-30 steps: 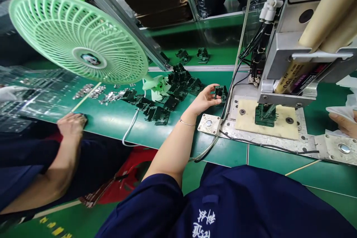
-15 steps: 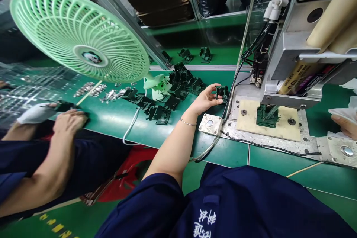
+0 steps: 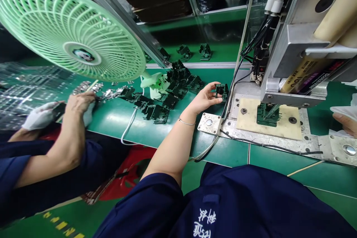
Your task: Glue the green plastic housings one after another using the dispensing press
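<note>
My left hand [image 3: 206, 99] is closed around a dark green plastic housing [image 3: 221, 92], thumb in front and fingers behind, just left of a bundle of black cables. At the right edge my right hand [image 3: 347, 122] shows only in part, its fingers against a thin white sheet [image 3: 342, 111] like tissue or paper. Between my hands, a similar green part [image 3: 267, 115] sits on the cream fixture plate [image 3: 242, 122], under the machine head [image 3: 292, 98]. A pile of such housings [image 3: 178, 78] lies left of my left hand.
A green fan [image 3: 83, 54] stands at the left, over small metal pieces [image 3: 86, 86]. Farther left, a co-worker's hands [image 3: 79, 102] work at the bench. Button boxes [image 3: 209, 123] [image 3: 348, 150] flank the fixture. Several housings [image 3: 205, 51] stand behind the metal rail.
The view has shifted slightly, and the fan appears farther left. The co-worker's nearer hand has moved right and up. My hands keep almost the same places and holds.
</note>
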### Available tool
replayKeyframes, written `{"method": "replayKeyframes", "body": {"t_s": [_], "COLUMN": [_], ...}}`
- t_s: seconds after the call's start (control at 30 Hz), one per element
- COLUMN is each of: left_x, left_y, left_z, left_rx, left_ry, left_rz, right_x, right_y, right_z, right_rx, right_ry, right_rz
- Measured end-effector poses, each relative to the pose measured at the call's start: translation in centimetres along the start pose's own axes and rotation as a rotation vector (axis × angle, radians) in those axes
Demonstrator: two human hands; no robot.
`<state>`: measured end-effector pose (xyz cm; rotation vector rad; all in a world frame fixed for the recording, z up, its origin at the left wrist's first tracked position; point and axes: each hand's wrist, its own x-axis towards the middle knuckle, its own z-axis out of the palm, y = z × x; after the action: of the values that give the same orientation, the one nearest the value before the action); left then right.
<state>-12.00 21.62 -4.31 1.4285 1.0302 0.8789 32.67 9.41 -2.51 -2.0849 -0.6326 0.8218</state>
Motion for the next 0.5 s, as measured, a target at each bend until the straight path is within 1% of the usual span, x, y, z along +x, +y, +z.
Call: {"method": "replayKeyframes", "body": {"t_s": [0.07, 0.2, 0.33, 0.4, 0.47, 0.5], "left_x": [0.0, 0.0, 0.0, 0.0, 0.1, 0.1], "left_y": [0.1, 0.1, -0.1, -0.2, -0.2, -0.3], "left_z": [0.0, 0.1, 0.0, 0.0, 0.0, 0.0], "left_rx": [-0.003, -0.013, -0.011, -0.014, -0.017, -0.019], "left_ry": [-0.004, -0.006, -0.003, 0.006, 0.015, 0.017], "left_rz": [-0.002, -0.002, 0.005, 0.008, 0.010, 0.010], "right_x": [-0.3, -0.5, 0.7, 1.9, 2.7, 2.7], "right_y": [-0.2, -0.2, 0.7, 1.1, 0.9, 0.5], "right_z": [0.1, 0.2, -0.5, -1.2, -1.6, -1.5], "right_rx": [0.004, 0.005, -0.016, -0.117, -0.311, -0.418], "right_ry": [0.003, -0.029, -0.033, -0.018, -0.015, -0.037], "right_rz": [-0.005, 0.005, 0.001, -0.089, -0.258, -0.343]}}
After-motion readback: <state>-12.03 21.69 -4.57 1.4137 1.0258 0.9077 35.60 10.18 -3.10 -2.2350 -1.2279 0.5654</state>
